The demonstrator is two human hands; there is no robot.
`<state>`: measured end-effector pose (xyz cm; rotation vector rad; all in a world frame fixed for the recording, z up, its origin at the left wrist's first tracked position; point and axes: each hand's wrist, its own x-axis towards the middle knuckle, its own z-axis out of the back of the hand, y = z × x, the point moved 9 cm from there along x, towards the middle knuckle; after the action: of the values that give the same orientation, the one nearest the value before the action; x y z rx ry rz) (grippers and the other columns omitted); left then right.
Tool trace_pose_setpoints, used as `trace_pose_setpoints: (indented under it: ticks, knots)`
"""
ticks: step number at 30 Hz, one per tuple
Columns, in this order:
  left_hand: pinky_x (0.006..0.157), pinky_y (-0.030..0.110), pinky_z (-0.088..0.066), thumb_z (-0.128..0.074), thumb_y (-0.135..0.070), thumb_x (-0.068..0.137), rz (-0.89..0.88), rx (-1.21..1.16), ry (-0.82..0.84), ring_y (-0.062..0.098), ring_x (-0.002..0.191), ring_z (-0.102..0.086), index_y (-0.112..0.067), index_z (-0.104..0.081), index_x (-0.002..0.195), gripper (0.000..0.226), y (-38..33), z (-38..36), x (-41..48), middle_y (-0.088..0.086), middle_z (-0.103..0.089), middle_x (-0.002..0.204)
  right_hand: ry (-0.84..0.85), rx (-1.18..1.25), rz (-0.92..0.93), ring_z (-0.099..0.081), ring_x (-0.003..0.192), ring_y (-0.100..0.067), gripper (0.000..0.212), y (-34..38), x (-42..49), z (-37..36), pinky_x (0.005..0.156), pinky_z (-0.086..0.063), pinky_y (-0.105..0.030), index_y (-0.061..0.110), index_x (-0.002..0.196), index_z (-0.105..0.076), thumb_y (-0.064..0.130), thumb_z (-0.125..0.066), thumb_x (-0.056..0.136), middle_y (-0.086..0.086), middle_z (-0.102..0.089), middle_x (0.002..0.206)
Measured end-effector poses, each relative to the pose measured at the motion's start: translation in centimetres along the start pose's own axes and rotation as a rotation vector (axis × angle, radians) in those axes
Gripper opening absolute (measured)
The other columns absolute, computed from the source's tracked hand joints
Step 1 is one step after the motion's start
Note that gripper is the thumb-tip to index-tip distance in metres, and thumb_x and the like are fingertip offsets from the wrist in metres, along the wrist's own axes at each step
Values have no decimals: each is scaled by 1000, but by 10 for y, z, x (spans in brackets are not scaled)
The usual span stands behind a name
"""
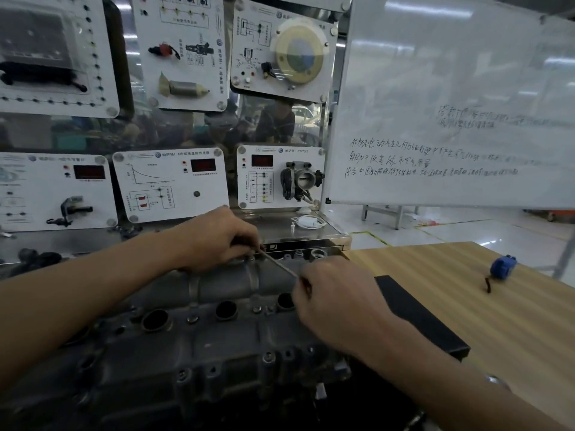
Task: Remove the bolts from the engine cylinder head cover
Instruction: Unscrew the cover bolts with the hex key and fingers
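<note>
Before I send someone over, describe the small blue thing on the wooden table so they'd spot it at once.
Start at the wooden table right of the engine. Past the flat black case, near the far edge, lies a small blue tape measure. It is the only blue item there, with a dark strap trailing off it.

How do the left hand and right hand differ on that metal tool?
The left hand holds the metal tool at its far end, over the cylinder head cover; the right hand grips its near end. The left hand sits toward the display panels, the right hand nearer the black box. Both curl round the same tool.
</note>
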<state>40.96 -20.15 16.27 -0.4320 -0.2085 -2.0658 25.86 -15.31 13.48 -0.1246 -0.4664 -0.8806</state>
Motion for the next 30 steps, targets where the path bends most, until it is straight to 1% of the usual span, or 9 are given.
trace_pose_setpoints:
  ticks: [3,7,11,14,20,23,26,28,30]
  knots:
    - [75,19,-51,-72,-24,88,41,29,53,-6,76,-62,-28,-74,100,13,-1,0,4,-19,-71,83,7,-89,64,-55,86,-19,19,-20,13,14,74,-49,-36,17,89,-68,22,-52,96,3,-57,89]
    - [82,27,-52,-70,-29,89,94,161,185,0,82,-60,-26,-73,106,18,-3,-3,12,-14,-70,94,-36,-164,23,-50,88,-19,14,-37,45,23,64,-33,-31,20,88,-73,14,-61,89,-1,-59,92]
    - [80,22,-44,-70,-26,90,139,210,280,8,83,-60,-22,-73,104,15,-8,-8,21,-9,-71,94,78,-79,-17,-62,80,-24,17,-44,66,13,69,-55,-35,23,89,-77,12,-64,87,-4,-67,88]
    - [83,30,-51,-72,-24,88,179,211,313,11,85,-64,-20,-75,106,19,-8,-8,25,-5,-74,95,166,-42,78,-62,81,-23,15,-34,79,7,74,-55,-34,21,95,-77,14,-64,91,3,-62,78]
    - [77,32,-52,-69,-27,89,194,230,262,13,77,-62,-22,-76,101,15,-6,-8,22,-5,-72,85,358,-95,228,-66,91,-18,16,-24,98,-2,88,-56,-42,19,104,-76,20,-70,89,3,-71,97]
    - [70,34,-49,-62,-32,93,194,286,244,16,73,-58,-22,-72,92,14,-5,-14,19,-6,-59,75,410,-196,333,-62,81,-13,4,-17,101,-3,81,-54,-37,22,91,-73,22,-70,89,18,-56,75]
    - [65,31,-38,-47,-42,100,168,314,200,9,63,-46,-24,-62,78,32,-7,-16,17,-12,-45,67,420,-323,417,-58,69,-13,21,-12,101,-4,71,-53,-38,24,71,-60,24,-66,91,14,-50,67]
    - [65,31,-35,-44,-44,101,160,307,182,6,59,-41,-29,-48,66,39,-9,-15,18,-11,-44,64,432,-390,459,-59,72,-17,16,-10,97,-4,73,-55,-43,17,82,-64,26,-60,95,9,-53,72]
    - [64,32,-39,-45,-44,101,143,270,128,6,59,-46,-27,-55,68,38,-10,-13,18,-7,-53,64,447,-421,488,-59,76,-18,17,-10,94,-6,76,-54,-44,16,92,-65,26,-53,99,7,-51,76]
